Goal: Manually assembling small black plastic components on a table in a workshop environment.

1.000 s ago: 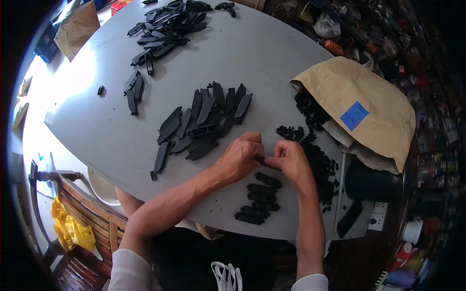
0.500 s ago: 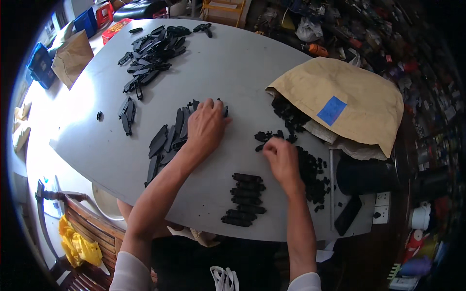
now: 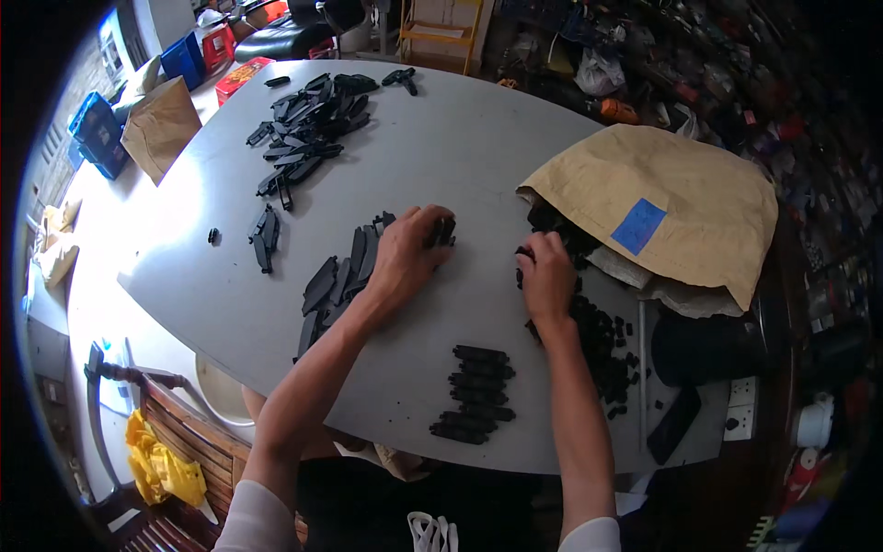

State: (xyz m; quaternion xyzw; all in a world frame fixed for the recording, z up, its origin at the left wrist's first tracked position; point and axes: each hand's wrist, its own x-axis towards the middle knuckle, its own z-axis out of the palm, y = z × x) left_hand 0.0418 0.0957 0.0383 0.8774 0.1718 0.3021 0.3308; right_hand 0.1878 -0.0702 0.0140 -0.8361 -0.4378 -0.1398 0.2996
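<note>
My left hand (image 3: 403, 253) is over the middle of the grey table, its fingers curled round a dark, elongated plastic part (image 3: 444, 232). Under and beside that hand lies a group of long, flat black plastic parts (image 3: 320, 283). To the right, my right hand (image 3: 549, 281) is closed, with a small black piece (image 3: 522, 255) showing at the thumb and fingertips. It is just above the edge of a heap of small black pieces (image 3: 607, 345). Between my forearms, several long black parts (image 3: 480, 379) lie in a near-vertical row.
A tan paper sack (image 3: 694, 202) with a blue patch spills black pieces on the right. A larger pile of black parts (image 3: 313, 115) lies at the back left. A metal rod (image 3: 643, 368), a dark flat case (image 3: 674, 425) and a white socket strip (image 3: 741, 409) are at the right edge.
My left hand has closed round a dark part and lifts it at the fingertips. My right hand has moved slightly away from me along the small pieces. The whole view has shifted a little.
</note>
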